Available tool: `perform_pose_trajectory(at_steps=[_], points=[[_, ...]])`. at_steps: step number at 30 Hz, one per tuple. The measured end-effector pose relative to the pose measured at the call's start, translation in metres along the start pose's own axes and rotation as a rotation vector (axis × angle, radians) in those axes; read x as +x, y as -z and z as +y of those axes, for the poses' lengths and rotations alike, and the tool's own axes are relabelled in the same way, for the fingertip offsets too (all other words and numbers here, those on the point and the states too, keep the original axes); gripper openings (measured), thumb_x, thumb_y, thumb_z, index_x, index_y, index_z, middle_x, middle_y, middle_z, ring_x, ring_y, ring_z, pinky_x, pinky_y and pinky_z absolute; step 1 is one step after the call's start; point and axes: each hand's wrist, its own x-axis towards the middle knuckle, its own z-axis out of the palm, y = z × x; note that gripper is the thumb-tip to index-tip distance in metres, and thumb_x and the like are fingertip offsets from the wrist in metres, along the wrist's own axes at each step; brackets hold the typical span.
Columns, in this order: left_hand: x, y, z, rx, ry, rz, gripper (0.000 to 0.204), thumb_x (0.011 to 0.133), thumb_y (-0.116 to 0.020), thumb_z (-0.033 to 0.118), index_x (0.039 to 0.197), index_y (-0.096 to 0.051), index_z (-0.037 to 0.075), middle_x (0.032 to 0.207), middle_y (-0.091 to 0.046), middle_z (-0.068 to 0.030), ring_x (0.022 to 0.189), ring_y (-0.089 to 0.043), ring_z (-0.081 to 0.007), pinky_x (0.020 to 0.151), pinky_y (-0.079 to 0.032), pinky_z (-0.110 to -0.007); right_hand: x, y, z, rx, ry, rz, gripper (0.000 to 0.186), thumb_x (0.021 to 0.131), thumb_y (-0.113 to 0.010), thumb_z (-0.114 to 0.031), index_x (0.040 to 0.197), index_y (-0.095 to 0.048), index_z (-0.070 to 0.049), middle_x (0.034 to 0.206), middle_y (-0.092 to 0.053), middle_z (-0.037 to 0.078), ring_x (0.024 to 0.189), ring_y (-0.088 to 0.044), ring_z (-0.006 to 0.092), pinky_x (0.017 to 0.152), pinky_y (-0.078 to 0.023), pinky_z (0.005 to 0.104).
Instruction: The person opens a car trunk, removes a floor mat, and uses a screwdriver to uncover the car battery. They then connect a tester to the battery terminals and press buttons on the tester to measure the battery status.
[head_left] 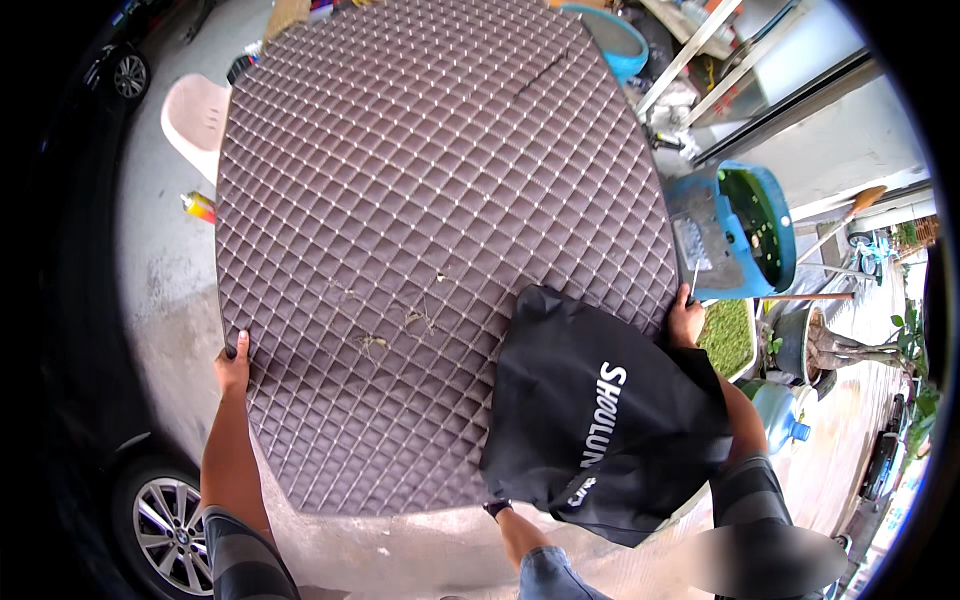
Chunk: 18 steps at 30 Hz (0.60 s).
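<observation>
Holds the quilted mat [430, 190] at its left edge with the left hand [233, 365], at its right edge with the right hand [685, 320], spread wide; runs lengthwise near to far, mostly beyond both.

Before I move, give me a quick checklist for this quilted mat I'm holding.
1. Left hand gripping the quilted mat: ok, it holds the left edge, thumb on top.
2. Right hand gripping: ok, at the right edge.
3. Mat's upper face bare: not ok, a black cloth covers part of the lower right.
4. Mat free of debris: not ok, loose dry bits lie left of the cloth.
5. Mat clear of the blue tub: cannot tell, they look close on the right.
6. Mat's underside: cannot tell, hidden.
</observation>
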Motion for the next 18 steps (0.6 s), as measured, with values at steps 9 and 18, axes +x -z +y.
perform_pose_trajectory(at_steps=[9, 18], points=[[0.003, 0.033, 0.017, 0.091, 0.155, -0.052, 0.079, 0.078, -0.068, 0.064, 0.114, -0.065, -0.006, 0.109, -0.068, -0.0219, 0.102, -0.065, -0.032, 0.092, -0.047, -0.039, 0.004, -0.015, 0.024, 0.009, 0.029, -0.381, 0.064, 0.092, -0.056, -0.056, 0.106, -0.065, 0.006, 0.09, -0.068, 0.027, 0.092, -0.067, 0.0382, 0.081, -0.049, 0.0442], [-0.356, 0.117, -0.002, 0.101, 0.011, -0.277, 0.061, 0.094, -0.057, 0.036, 0.144, -0.039, 0.006, 0.144, -0.044, -0.0153, 0.136, -0.039, -0.0307, 0.116, -0.012, -0.058, -0.016, 0.157, 0.042, 0.222, 0.172, -0.341, 0.047, 0.098, -0.052, -0.04, 0.115, -0.064, 0.003, 0.09, -0.071, 0.016, 0.084, -0.066, 0.0218, 0.072, -0.051, 0.0364]])
